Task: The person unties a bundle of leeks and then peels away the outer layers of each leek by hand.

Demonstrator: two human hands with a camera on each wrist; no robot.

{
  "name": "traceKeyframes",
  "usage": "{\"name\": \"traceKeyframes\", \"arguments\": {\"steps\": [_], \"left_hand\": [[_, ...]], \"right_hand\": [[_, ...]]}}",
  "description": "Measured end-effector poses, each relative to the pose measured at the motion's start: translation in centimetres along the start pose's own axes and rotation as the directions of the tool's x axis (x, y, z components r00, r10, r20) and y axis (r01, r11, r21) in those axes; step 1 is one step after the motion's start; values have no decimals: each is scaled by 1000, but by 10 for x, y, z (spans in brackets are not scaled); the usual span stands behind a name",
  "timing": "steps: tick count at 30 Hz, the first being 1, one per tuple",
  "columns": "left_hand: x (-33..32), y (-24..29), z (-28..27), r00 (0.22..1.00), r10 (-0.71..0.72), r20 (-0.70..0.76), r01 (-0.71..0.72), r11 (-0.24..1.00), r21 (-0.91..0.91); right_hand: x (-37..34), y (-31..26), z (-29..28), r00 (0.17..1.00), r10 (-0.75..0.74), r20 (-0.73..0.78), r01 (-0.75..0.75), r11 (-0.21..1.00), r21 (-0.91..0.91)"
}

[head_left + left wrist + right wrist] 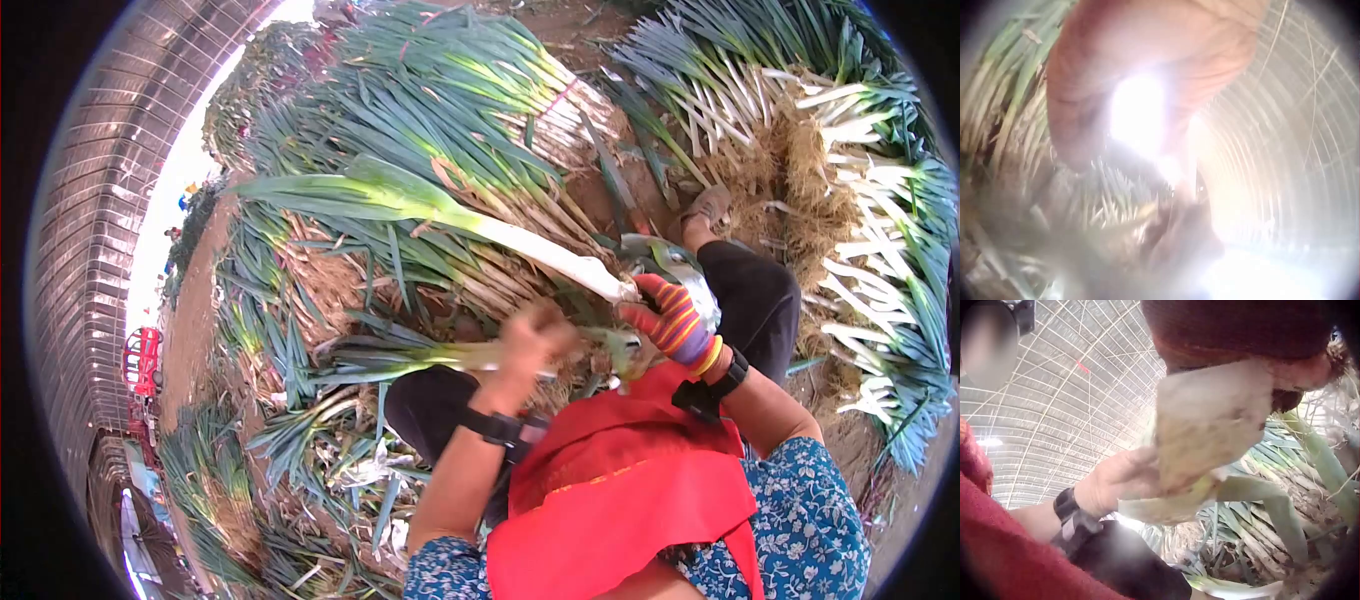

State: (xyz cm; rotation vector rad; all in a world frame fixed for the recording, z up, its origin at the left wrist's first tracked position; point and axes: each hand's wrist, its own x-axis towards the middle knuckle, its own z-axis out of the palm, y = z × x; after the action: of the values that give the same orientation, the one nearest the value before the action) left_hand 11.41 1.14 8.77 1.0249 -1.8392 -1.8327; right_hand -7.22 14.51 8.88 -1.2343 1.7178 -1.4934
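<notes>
Apparently, much work is left: the largest heap of leeks, ahead and toward the left, has stalks which look brownish and probably are not cleaned. On the right side lies a smaller heap with whiter stalks; I judge that these are already done, although their roots are on. One large leek is held in front of the person, leaves pointing left, its stalk white and smooth, so its cleaning seems near to the end. The right hand, in a striped glove, has its grip curled at the root end. The left hand is bare and blurred below the stalk; whether its grip is spread or pinching something, I cannot tell.
</notes>
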Motion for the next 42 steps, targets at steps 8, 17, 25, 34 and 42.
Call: {"name": "traceKeyframes", "arguments": {"steps": [8,17,25,34,42], "left_hand": [[4,63,-92,952,120,-283,-304,504,-809],[-19,42,-92,936,288,-201,-322,473,-820],[-36,54,-93,924,313,-221,-335,376,-864],[-49,46,-88,923,13,-384,-311,612,-727],[-33,37,-60,967,13,-255,-196,676,-710]], "right_hand": [[2,21,16,935,-352,28,338,867,-366],[27,17,38,944,-298,139,327,892,-311],[34,-2,43,983,2,183,-43,974,222],[40,135,-2,930,168,327,234,418,-878],[71,-52,91,802,-499,328,541,839,-48]]}}
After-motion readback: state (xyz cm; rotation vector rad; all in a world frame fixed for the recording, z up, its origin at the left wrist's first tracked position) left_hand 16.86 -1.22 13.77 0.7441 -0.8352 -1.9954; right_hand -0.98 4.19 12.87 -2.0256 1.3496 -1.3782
